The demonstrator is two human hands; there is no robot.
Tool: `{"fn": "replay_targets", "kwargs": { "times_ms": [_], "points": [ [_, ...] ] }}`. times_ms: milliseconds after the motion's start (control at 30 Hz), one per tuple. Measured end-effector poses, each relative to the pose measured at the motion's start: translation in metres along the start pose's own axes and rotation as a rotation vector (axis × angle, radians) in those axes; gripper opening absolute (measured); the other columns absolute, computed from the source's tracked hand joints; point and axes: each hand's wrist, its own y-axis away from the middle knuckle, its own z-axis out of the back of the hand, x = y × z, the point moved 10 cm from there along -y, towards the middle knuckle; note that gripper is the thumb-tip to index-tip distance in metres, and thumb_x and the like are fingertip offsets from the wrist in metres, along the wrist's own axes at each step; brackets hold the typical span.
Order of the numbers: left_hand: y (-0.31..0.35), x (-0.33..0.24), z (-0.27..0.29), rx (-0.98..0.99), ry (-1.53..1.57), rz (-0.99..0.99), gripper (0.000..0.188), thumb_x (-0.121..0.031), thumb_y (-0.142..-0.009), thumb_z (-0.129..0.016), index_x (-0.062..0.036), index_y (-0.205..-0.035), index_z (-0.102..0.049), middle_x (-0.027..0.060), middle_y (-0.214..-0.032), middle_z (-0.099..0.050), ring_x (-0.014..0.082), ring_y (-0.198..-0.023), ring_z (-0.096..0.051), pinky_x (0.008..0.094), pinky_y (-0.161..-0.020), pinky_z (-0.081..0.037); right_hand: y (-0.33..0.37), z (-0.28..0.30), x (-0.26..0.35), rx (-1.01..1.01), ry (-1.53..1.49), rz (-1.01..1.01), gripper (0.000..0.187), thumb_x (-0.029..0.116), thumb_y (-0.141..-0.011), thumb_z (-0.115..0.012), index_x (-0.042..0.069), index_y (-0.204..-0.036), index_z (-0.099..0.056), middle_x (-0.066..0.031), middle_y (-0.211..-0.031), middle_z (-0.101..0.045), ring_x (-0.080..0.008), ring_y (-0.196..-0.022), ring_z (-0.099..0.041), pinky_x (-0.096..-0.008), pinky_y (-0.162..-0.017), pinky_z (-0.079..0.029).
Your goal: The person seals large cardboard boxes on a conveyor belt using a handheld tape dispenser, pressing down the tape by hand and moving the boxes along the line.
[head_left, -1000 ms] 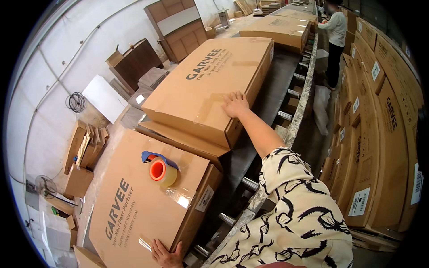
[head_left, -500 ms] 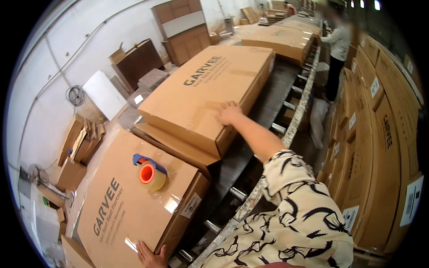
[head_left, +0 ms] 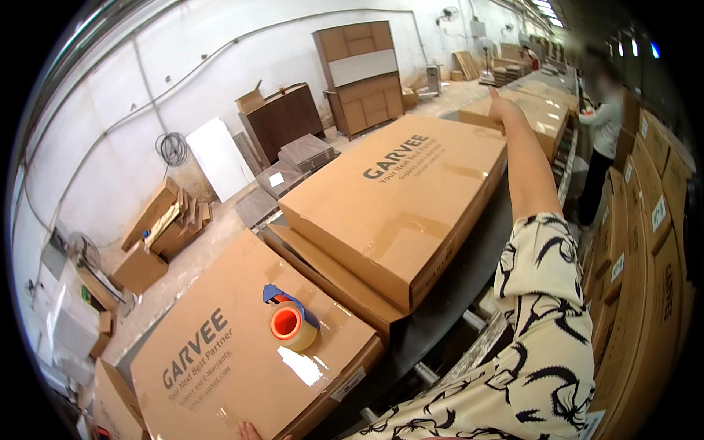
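A tape dispenser with a blue handle and an orange-cored roll of clear tape (head_left: 292, 321) stands on the nearest cardboard box (head_left: 249, 367), which lies flat and carries strips of shiny tape. At the lower edge, my left hand (head_left: 251, 431) rests its fingertips on that box; most of the hand is out of view. My right arm reaches far forward over the right side. My right hand (head_left: 504, 111) is raised beyond the large middle box (head_left: 396, 198), one finger stretched out and nothing seen in it. An open flap (head_left: 330, 268) sits between the two boxes.
A dark conveyor with metal rollers (head_left: 473, 320) runs along the boxes' right side. More boxes (head_left: 539, 117) lie farther along it. A co-worker (head_left: 603, 128) stands at the far right, near tall box stacks (head_left: 631, 308). Furniture (head_left: 359, 77) and a fan (head_left: 82, 249) stand left.
My right hand has left the middle box and risen forward with a finger stretched out. The view has turned up and left. My left hand stays on the near box.
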Motion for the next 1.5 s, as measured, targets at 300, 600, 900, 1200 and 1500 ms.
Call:
{"fn": "replay_targets", "kwargs": {
  "times_ms": [300, 600, 900, 1200, 1500],
  "points": [
    [0.005, 0.002, -0.022, 0.093, 0.039, 0.082, 0.098, -0.065, -0.065, -0.071, -0.003, -0.136, -0.043, 0.0171, -0.135, -0.049, 0.0326, -0.127, -0.045, 0.0492, -0.103, -0.035, -0.012, -0.049, 0.004, 0.066, 0.065, -0.04, 0.079, 0.003, -0.087, -0.04, 0.028, -0.151, 0.0, -0.02, -0.138, -0.046, -0.0333, -0.125, -0.048, -0.0494, -0.102, -0.038],
    [0.003, 0.003, -0.021, 0.128, 0.017, 0.072, 0.096, -0.064, -0.068, -0.07, -0.0006, -0.135, -0.043, 0.0199, -0.135, -0.048, 0.0349, -0.126, -0.045, 0.0501, -0.102, -0.037, 0.01, -0.083, -0.002, 0.159, 0.093, -0.071, 0.07, 0.004, -0.091, -0.036, 0.027, -0.151, -0.007, -0.0171, -0.146, -0.037, -0.0354, -0.132, -0.039, -0.0536, -0.106, -0.032],
    [0.004, 0.003, -0.019, 0.073, 0.082, -0.016, 0.099, -0.06, -0.067, -0.074, 0.0052, -0.134, -0.041, 0.0299, -0.132, -0.046, 0.0441, -0.124, -0.043, 0.0536, -0.101, -0.038, 0.051, -0.102, -0.01, 0.301, -0.08, -0.018, 0.071, 0.002, -0.084, -0.041, 0.021, -0.148, -0.017, -0.0235, -0.102, -0.061, -0.0303, -0.074, -0.061, -0.0459, -0.062, -0.052],
    [0.011, 0.011, -0.031, 0.157, 0.098, 0.068, 0.102, -0.062, -0.067, -0.073, 0.0038, -0.136, -0.039, 0.0284, -0.136, -0.041, 0.043, -0.129, -0.038, 0.0543, -0.103, -0.034, -0.029, 0.019, -0.187, -0.069, -0.13, -0.31, 0.059, 0.031, -0.094, -0.024, 0.008, -0.148, -0.013, -0.0205, -0.13, -0.032, -0.0298, -0.115, -0.033, -0.0466, -0.094, -0.025],
    [0.008, 0.002, -0.034, 0.11, 0.176, 0.025, 0.097, -0.058, -0.07, -0.073, 0.0033, -0.137, -0.039, 0.028, -0.137, -0.042, 0.0447, -0.128, -0.038, 0.0548, -0.103, -0.035, -0.071, 0.032, -0.266, 0.17, -0.464, -0.677, 0.068, 0.049, -0.098, -0.021, 0.004, -0.148, -0.016, -0.0161, -0.153, -0.018, -0.0265, -0.142, -0.02, -0.0426, -0.116, -0.011]
  ]
}}
